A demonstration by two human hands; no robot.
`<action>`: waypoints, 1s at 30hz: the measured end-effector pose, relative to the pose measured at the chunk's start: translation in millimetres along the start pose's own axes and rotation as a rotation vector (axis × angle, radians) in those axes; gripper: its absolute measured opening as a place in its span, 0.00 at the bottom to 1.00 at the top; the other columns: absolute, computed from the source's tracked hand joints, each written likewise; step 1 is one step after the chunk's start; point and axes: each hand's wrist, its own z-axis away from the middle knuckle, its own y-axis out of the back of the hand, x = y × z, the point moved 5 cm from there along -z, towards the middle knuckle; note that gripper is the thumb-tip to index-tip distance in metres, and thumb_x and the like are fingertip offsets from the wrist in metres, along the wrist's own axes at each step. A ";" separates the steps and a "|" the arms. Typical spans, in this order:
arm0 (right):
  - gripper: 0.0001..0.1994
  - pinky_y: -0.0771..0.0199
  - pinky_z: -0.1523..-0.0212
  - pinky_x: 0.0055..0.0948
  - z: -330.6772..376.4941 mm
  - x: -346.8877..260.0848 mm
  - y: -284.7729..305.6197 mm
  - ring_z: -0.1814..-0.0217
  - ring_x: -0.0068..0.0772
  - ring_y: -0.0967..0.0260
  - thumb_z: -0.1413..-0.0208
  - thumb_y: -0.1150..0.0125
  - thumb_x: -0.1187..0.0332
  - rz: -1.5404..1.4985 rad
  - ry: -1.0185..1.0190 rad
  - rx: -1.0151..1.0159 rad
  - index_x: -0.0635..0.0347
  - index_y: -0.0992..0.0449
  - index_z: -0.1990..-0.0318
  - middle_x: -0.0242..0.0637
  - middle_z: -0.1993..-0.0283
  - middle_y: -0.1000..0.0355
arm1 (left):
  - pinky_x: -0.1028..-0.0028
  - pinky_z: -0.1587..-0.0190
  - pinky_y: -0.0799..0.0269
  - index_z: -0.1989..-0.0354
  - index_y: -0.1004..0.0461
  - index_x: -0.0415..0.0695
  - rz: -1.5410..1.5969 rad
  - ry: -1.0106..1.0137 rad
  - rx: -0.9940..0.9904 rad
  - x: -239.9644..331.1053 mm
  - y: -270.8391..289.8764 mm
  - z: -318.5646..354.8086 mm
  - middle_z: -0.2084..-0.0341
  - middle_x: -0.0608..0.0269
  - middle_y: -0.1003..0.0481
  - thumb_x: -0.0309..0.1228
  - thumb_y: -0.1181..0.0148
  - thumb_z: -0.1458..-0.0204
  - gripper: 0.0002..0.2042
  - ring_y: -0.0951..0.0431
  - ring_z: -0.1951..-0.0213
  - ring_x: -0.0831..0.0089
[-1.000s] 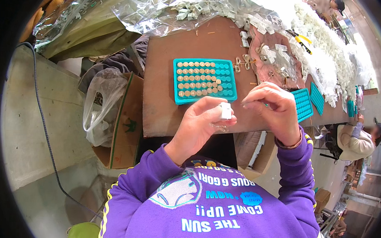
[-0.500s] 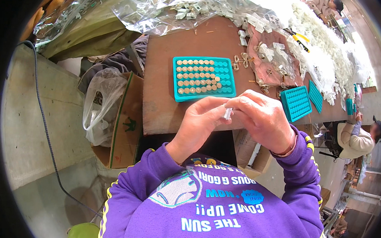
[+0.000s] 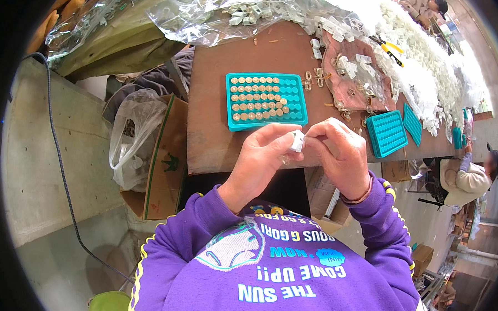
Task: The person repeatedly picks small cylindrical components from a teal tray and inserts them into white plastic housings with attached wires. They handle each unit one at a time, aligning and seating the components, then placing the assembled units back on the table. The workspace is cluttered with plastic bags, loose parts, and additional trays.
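Between the thumb and fingers of my left hand (image 3: 254, 164) is a small white plastic housing (image 3: 297, 141), held over the table's near edge. Some thin, clear or shiny strand hangs below it, too small to name. My right hand (image 3: 341, 154) is just to the right, thumb and forefinger pinched close to the housing; whatever they hold is hidden. Beyond both hands lies a teal tray (image 3: 294, 92) with round wells. Rows of round, coin-like metal discs (image 3: 255, 98) fill its left part, while the right columns are bare.
Right of the tray are looped wires (image 3: 313, 79), a pink cloth (image 3: 340, 95) bearing white pieces, and stacked teal trays (image 3: 386, 134). Yellow-handled pliers (image 3: 391, 51) lie by a large white heap (image 3: 425, 68). A cardboard box (image 3: 168, 157) stands left; a co-worker (image 3: 470, 179) sits far right.
My right hand has drawn slightly right, off the left fingertips. The white housing in my left hand has turned and shows more of its face.
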 end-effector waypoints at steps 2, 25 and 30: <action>0.07 0.29 0.71 0.32 1.7 -0.2 -3.7 0.71 0.42 0.29 0.51 0.39 0.81 0.030 0.002 0.018 0.63 0.29 0.66 0.41 0.70 0.30 | 0.73 0.56 0.26 0.50 0.27 0.36 0.021 0.004 -0.003 -0.8 0.0 0.2 0.63 0.61 0.24 0.29 0.44 0.40 0.13 0.23 0.64 0.73; 0.08 0.26 0.68 0.28 16.0 -0.8 1.6 0.68 0.40 0.24 0.51 0.38 0.81 -0.036 0.002 0.094 0.64 0.26 0.63 0.41 0.68 0.27 | 0.73 0.56 0.26 0.50 0.29 0.36 -0.140 0.034 0.023 2.6 -9.4 11.1 0.62 0.60 0.23 0.32 0.46 0.38 0.13 0.22 0.63 0.73; 0.05 0.25 0.62 0.26 52.8 23.9 24.9 0.65 0.30 0.24 0.50 0.37 0.81 -0.375 -0.342 0.554 0.66 0.24 0.64 0.39 0.68 0.25 | 0.67 0.57 0.24 0.63 0.22 0.45 -1.476 -0.894 -0.550 72.9 -78.7 8.4 0.65 0.62 0.22 0.20 0.37 0.53 0.09 0.21 0.62 0.66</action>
